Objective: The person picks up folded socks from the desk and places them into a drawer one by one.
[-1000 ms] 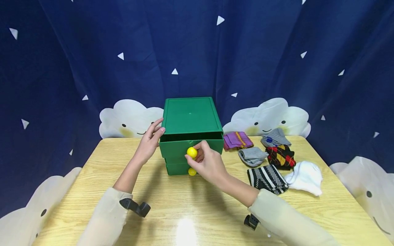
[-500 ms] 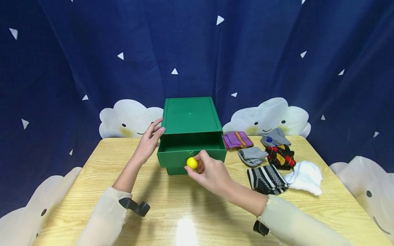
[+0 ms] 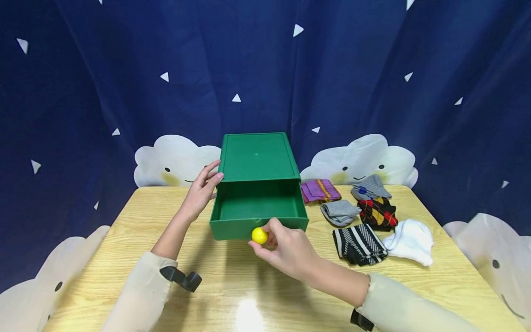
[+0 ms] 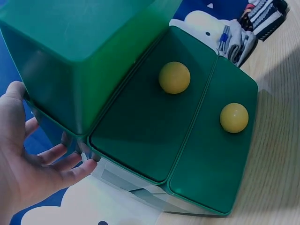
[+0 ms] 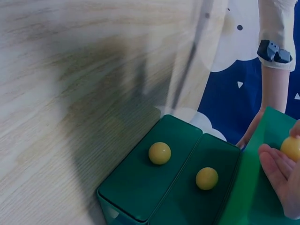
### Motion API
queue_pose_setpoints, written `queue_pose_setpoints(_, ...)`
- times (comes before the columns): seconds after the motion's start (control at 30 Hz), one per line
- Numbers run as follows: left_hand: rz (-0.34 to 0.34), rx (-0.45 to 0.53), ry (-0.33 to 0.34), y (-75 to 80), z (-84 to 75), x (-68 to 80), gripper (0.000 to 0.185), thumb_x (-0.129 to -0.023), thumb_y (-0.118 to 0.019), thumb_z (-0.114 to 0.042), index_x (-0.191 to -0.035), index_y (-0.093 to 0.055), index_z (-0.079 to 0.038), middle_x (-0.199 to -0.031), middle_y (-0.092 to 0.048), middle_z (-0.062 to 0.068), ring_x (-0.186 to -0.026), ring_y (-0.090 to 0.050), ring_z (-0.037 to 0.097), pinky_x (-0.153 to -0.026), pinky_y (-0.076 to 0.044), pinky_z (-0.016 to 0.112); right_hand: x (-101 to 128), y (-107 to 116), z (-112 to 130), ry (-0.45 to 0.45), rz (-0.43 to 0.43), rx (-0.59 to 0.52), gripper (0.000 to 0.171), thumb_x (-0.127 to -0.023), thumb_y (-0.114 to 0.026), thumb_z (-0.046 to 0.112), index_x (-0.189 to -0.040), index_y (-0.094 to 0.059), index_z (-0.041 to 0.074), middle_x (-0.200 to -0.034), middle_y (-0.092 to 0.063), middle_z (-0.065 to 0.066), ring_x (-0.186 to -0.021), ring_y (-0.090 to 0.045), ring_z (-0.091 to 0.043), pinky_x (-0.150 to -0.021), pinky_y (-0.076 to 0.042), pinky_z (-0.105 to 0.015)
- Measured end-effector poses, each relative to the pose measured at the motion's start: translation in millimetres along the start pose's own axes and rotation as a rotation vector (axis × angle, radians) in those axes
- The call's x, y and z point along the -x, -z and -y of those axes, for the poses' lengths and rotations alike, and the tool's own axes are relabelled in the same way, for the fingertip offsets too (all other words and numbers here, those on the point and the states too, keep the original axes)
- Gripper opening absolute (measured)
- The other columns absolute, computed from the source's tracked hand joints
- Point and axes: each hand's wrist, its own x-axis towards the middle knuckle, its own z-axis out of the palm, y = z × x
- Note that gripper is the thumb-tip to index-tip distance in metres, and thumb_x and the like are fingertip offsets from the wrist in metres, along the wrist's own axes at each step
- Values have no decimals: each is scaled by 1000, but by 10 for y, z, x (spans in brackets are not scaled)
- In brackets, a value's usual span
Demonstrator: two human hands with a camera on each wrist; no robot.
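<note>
In the head view a green drawer cabinet (image 3: 258, 157) stands at the back middle of the table, its top drawer (image 3: 232, 229) pulled far out and its green floor showing. My right hand (image 3: 292, 251) pinches the round yellow knob (image 3: 259, 235) on that drawer's front between thumb and fingers. My left hand (image 3: 200, 194) touches the cabinet's left side near the top front corner, fingers extended. The left wrist view shows two lower drawers shut beneath, with a yellow knob (image 4: 174, 77) on the middle one and another yellow knob (image 4: 234, 117) on the bottom one.
Right of the cabinet lie folded socks: purple (image 3: 320, 190), grey (image 3: 340, 212), grey with blue (image 3: 370, 186), red-black-yellow argyle (image 3: 377, 213) and black-and-white striped (image 3: 359, 244). A white cloth item (image 3: 410, 242) lies beside them. A dark blue curtain (image 3: 257, 64) hangs behind the table.
The right hand has drawn the top drawer by its knob toward the person, from a narrow gap to wide open. The left hand has stayed at the cabinet's side.
</note>
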Motion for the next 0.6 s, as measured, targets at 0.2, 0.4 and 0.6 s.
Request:
queue_pose_setpoints(0.2, -4, -2, -5, 1, 11, -2, 52, -98, -42, -37, -147, -29, -26, -146, -33, 18, -133, -37, 36, -100, -38, 59, 44, 5, 24, 33, -13, 18, 35, -76, -77, 32, -88, -52, 10, -65, -63, 4, -54, -56, -2, -53, -41, -2)
queue_pose_setpoints(0.4, -2, -3, -10, -1, 7, 6, 52, -98, -42, -37, -147, -28, -26, -146, -32, 19, -133, -37, 36, -100, -38, 59, 52, 9, 44, 22, -8, 21, 37, -73, -79, 31, -87, -52, 10, -65, -63, 4, -54, -56, -1, -54, -41, -2)
queue_pose_setpoints(0.6, 4, 2, -19, 4, 19, -5, 51, -99, -42, -36, -147, -28, -26, -146, -32, 19, -133, -37, 36, -100, -38, 59, 57, 25, 48, 10, -2, 6, 36, -75, -78, 33, -88, -53, 9, -68, -65, 3, -56, -59, -1, -55, -43, -3)
